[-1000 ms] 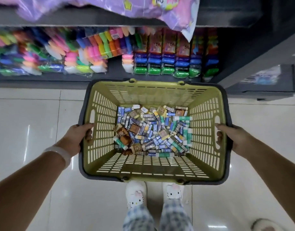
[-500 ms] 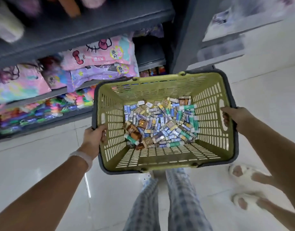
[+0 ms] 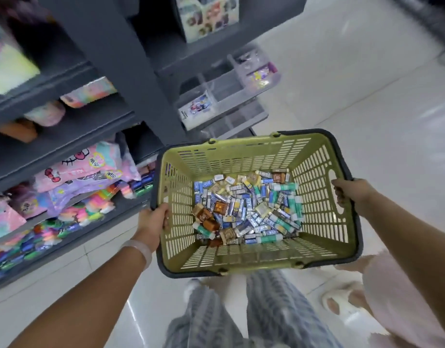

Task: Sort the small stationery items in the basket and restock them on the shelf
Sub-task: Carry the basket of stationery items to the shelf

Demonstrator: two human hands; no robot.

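Currently the left hand (image 3: 153,221) grasps the left rim of the basket (image 3: 244,257), fingers curled over its edge, and the right hand (image 3: 352,195) grasps the right rim at the handle slot. Small stationery items (image 3: 249,209) lie heaped on the basket floor. Left of the basket stands the dark shelf (image 3: 73,126) with colourful packets (image 3: 85,169).

No wording is legible: print on the small wrapped stationery items (image 3: 246,209) and the pink cartoon-cat packets (image 3: 85,167) is too blurred
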